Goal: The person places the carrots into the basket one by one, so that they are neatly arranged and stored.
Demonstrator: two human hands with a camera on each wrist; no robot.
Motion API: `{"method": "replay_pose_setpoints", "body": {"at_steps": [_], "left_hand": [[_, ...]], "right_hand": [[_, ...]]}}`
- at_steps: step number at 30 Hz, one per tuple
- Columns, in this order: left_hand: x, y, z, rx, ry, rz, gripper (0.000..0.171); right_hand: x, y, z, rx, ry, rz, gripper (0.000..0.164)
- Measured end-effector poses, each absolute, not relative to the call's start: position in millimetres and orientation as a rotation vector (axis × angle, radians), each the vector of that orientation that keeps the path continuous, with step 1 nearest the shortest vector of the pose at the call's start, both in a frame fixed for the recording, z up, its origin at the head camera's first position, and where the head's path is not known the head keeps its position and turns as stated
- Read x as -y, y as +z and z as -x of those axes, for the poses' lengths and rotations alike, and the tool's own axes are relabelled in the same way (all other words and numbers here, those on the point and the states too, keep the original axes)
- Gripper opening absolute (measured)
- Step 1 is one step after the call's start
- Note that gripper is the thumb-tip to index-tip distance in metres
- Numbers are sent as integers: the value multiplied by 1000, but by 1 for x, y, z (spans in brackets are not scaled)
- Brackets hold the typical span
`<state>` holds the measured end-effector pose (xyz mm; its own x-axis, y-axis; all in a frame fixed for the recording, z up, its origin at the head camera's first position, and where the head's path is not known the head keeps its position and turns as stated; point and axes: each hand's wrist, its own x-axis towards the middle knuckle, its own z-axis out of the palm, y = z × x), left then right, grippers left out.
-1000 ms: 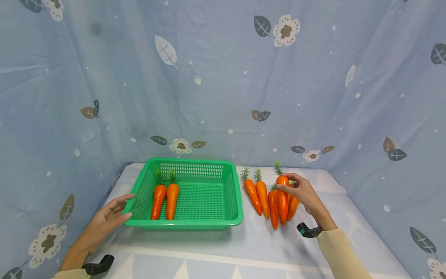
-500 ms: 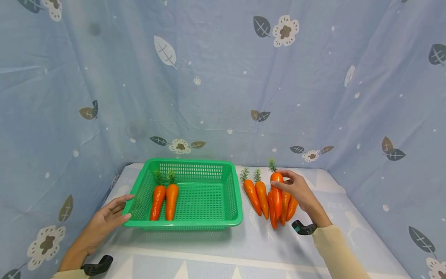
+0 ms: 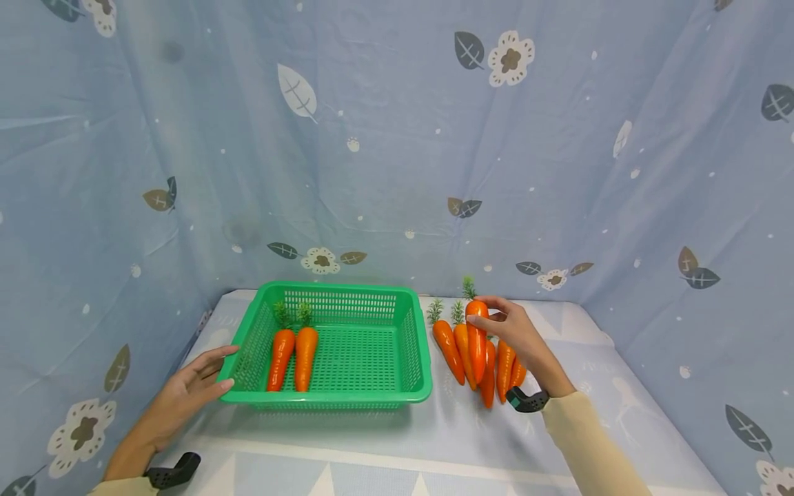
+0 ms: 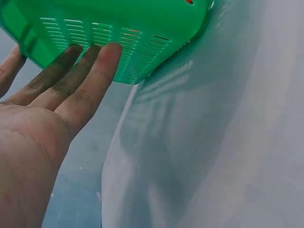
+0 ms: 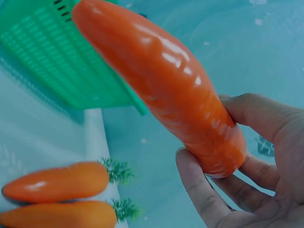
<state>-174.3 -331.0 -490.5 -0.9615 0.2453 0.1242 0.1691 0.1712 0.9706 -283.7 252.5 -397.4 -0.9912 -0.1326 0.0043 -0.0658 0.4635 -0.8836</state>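
In the head view my right hand (image 3: 510, 331) holds a shiny orange carrot (image 3: 476, 344) by its thick top, between thumb and fingers. Its green tuft points up, and it is raised over the other carrots. The right wrist view shows the carrot (image 5: 161, 80) slanting up and left from the fingers. My left hand (image 3: 192, 386) rests at the left side of a green plastic basket (image 3: 335, 397); its fairly straight fingers (image 4: 92, 78) touch the slotted outer wall. Two carrots, a redder one (image 3: 281, 359) and a lighter one (image 3: 306, 358), lie side by side inside the basket, on the left.
Right of the basket, several carrots lie on the pale patterned table, among them one nearest the basket (image 3: 449, 350) and another under my right hand (image 3: 505, 372). Blue printed cloth (image 3: 397, 138) hangs behind and along both sides. Each wrist wears a black band.
My right hand has carried its carrot left and slightly up, from above the right of the group to above its left part. The left hand and the basket have stayed put.
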Motion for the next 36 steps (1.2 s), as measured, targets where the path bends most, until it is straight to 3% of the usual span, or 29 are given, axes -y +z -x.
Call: {"method": "replay_pose_setpoints", "body": {"at_steps": [17,36], "left_hand": [[331,-493,175,-2370,1930,-411,59],[330,-492,175,-2375,1924,-405,59]], "right_hand": [[-211,-395,289,-2499,-1663,288,66],[-164,-396,293,-2416,-1688,452,54]]}}
